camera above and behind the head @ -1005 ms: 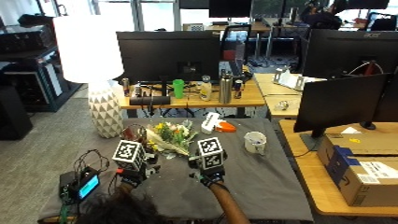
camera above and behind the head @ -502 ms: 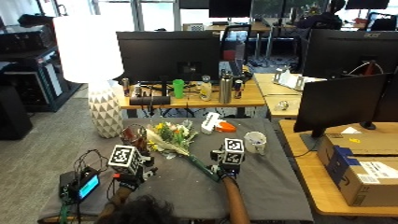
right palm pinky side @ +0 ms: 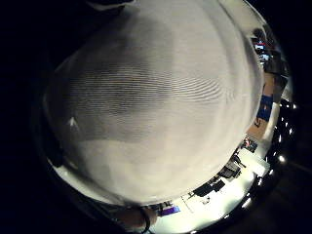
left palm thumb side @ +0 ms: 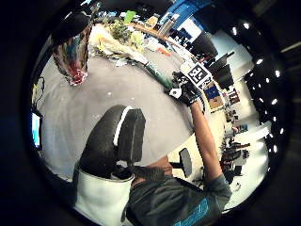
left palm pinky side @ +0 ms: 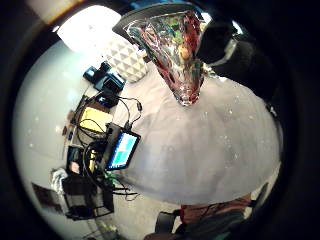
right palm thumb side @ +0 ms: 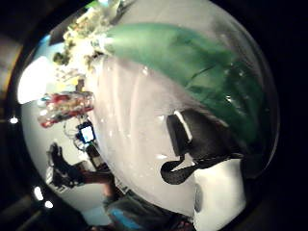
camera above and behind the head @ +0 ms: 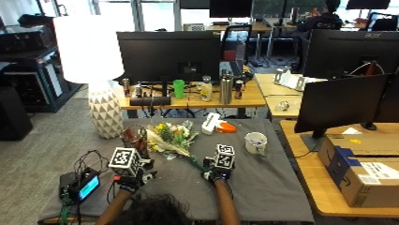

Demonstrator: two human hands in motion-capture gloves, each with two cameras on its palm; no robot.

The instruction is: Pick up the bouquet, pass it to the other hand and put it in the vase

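Bouquet [camera above and behind the head: 171, 140] stems gripped by right hand [camera above and behind the head: 216, 174] — left hand [camera above and behind the head: 129, 177] relaxed; vase [camera above and behind the head: 133, 138] beside flowers.

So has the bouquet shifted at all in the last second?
No. In the outside view the bouquet lies on the grey cloth with its blooms beside the vase, just as it did a second ago.
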